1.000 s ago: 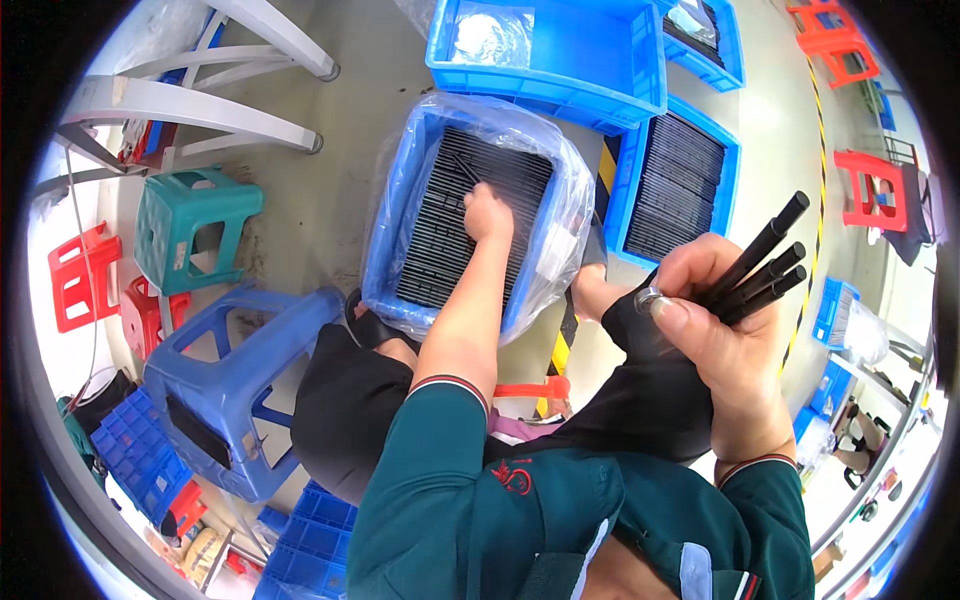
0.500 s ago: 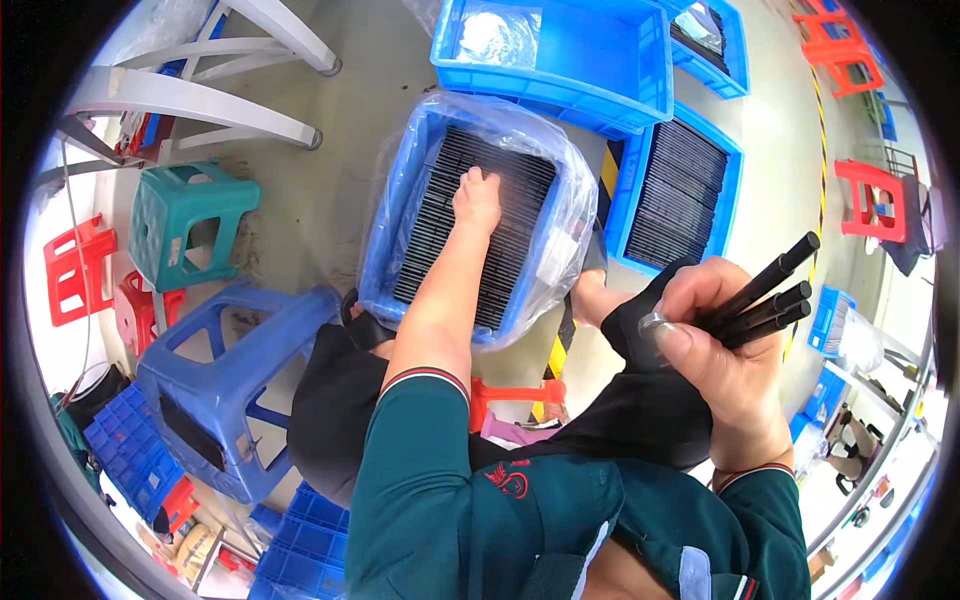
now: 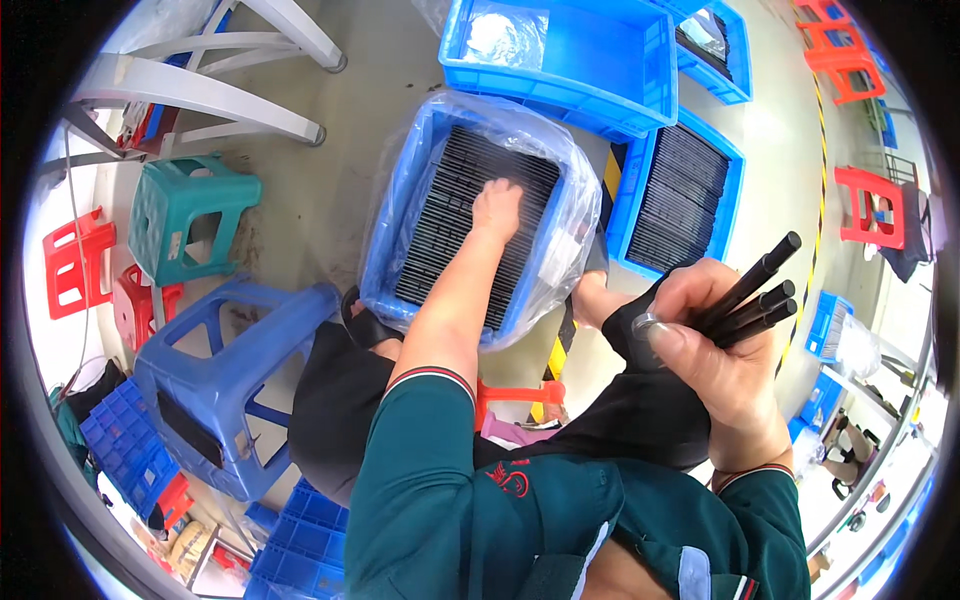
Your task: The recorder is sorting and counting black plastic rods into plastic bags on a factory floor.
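Observation:
A blue crate (image 3: 381, 262) lined with clear plastic film stands in front of me, filled with rows of slim black tubes (image 3: 452, 215). Over its upper right part reaches my left hand (image 3: 497, 208), knuckles up and fingers curled down onto the rows. What those fingers grip, if anything, is hidden beneath them. My right hand (image 3: 725, 365) is raised at the right, closer to me, closed round a small bunch of black tubes (image 3: 757, 290). Three tube ends stick out past its fingers, pointing up and right. A small clear, shiny piece (image 3: 643, 325) shows by the right thumb tip.
Behind the lined crate sits a larger blue bin (image 3: 610, 50) with clear film inside. To its right, another blue crate (image 3: 730, 215) holds more black tubes. Blue (image 3: 215, 375) and green (image 3: 190, 225) stools stand at the left, near white table legs (image 3: 210, 95).
My left hand has shifted slightly right and nearer over the tubes. The right hand has tilted a little, its bunch of tubes moving slightly left.

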Action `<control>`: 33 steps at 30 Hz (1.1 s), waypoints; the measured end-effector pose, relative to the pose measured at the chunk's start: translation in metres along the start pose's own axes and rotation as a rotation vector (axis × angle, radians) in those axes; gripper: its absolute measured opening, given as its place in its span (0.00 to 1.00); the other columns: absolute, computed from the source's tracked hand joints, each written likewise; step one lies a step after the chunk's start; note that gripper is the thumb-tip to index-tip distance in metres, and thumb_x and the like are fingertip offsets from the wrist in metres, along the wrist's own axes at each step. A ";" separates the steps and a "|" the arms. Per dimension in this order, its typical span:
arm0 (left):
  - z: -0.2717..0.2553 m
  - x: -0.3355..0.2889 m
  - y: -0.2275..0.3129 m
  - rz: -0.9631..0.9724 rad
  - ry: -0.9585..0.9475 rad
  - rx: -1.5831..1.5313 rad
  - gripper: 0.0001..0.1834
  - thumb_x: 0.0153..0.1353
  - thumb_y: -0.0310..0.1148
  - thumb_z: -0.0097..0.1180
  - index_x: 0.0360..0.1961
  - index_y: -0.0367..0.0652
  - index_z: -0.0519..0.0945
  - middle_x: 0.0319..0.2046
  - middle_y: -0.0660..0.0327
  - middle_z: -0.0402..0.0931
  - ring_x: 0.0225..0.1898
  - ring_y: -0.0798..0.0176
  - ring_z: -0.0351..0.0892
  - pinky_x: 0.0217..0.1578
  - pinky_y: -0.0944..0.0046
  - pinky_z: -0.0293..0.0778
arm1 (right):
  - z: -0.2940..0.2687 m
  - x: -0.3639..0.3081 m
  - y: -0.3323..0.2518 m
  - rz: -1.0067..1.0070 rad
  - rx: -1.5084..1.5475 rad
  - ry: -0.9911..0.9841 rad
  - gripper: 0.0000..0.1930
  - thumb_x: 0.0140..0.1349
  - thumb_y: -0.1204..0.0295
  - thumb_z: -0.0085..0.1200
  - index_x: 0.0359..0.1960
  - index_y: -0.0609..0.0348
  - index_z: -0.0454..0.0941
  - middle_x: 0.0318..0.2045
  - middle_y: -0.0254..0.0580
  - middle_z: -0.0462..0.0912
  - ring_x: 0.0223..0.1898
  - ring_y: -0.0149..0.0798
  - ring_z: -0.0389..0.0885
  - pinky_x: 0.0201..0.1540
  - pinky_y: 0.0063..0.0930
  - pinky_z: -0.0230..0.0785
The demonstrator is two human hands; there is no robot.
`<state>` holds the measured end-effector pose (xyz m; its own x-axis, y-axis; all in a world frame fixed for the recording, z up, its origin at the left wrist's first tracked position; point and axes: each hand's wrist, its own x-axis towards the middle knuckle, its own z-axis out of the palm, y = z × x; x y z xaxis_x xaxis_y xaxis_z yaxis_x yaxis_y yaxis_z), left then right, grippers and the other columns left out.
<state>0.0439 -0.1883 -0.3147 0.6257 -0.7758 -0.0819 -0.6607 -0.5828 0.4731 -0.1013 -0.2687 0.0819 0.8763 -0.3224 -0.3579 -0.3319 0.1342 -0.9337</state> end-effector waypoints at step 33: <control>-0.084 0.036 -0.037 -0.554 0.349 -0.544 0.15 0.51 0.39 0.60 0.38 0.43 0.80 0.35 0.54 0.79 0.41 0.51 0.77 0.44 0.59 0.71 | 0.012 0.024 -0.009 0.152 0.031 0.086 0.06 0.55 0.73 0.57 0.32 0.62 0.77 0.19 0.28 0.72 0.17 0.20 0.66 0.19 0.16 0.57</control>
<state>0.1257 -0.1744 -0.2619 0.9509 -0.2418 -0.1931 0.0142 -0.5894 0.8077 -0.0730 -0.2669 0.0812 0.7833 -0.3752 -0.4957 -0.4463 0.2158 -0.8685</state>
